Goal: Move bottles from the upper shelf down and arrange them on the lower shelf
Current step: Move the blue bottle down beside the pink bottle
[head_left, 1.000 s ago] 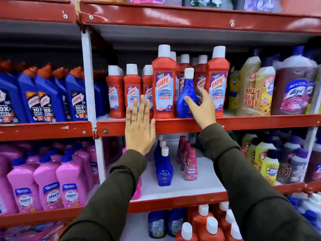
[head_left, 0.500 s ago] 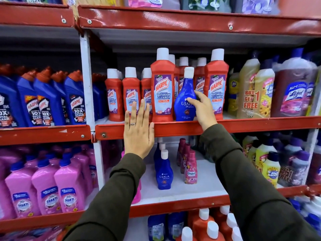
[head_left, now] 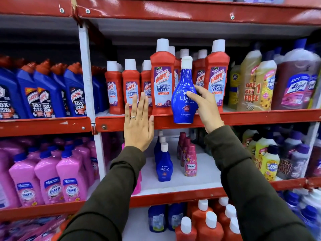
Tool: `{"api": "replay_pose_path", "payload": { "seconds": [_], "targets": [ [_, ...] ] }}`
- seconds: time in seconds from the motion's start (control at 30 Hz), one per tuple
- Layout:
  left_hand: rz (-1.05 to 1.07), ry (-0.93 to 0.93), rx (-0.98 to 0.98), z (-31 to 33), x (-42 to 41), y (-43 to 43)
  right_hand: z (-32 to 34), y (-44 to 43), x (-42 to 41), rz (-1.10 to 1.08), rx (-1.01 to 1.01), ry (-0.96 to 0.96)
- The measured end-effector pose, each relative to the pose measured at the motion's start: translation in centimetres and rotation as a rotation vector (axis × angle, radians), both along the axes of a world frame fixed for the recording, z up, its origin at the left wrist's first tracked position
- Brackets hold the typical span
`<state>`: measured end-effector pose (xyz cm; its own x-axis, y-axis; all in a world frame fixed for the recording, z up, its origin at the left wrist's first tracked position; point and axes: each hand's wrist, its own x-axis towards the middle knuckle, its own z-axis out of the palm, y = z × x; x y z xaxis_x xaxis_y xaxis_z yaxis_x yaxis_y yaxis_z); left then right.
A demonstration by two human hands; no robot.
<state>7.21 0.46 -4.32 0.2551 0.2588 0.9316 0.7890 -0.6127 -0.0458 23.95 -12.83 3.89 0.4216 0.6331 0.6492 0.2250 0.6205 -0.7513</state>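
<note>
**Blue Ujala bottle held at the front edge of the upper shelf**

Red metal shop shelving with white uprights fills the view, packed with cleaning products. At far left, dark blue Harpic toilet-cleaner bottles crowd the upper level, with pink Shakti bottles below them. The left hand lies flat, fingers straight and spread, holding nothing, its palm against the red lip of the upper shelf. Behind it stand red Harpic bathroom-cleaner bottles with white caps. The right hand has its fingers wrapped around a glossy blue, white-capped Ujala bottle, upright, its base overlapping that lip. Beneath, on the white lower shelf, a row of matching blue Ujala bottles stands beside small pink Comfort bottles.
</note>
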Motion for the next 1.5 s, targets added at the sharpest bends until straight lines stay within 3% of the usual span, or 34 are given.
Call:
{"api": "replay_pose_path", "payload": {
  "seconds": [0.27, 0.5, 0.67, 0.93, 1.5],
  "targets": [
    [-0.076, 0.027, -0.027, -7.4, 0.0, -2.0, -9.1, -1.5, -1.7, 0.073, -0.081, -0.020],
    [-0.024, 0.089, -0.259, -18.2, -0.4, -3.0, -17.9, -0.7, -2.1, 0.089, -0.211, 0.036],
    [0.009, 0.153, -0.377, -22.3, 0.1, -3.1, -22.5, 1.3, -0.6, 0.014, -0.298, -0.023],
    [0.040, 0.176, -0.497, -24.6, 2.1, -2.5, -25.6, 5.1, 0.2, 0.010, -0.424, -0.097],
    [0.114, 0.210, -0.451, -25.1, 3.4, -2.1, -27.6, 7.6, 1.5, 0.071, -0.454, -0.122]
  ]
}}
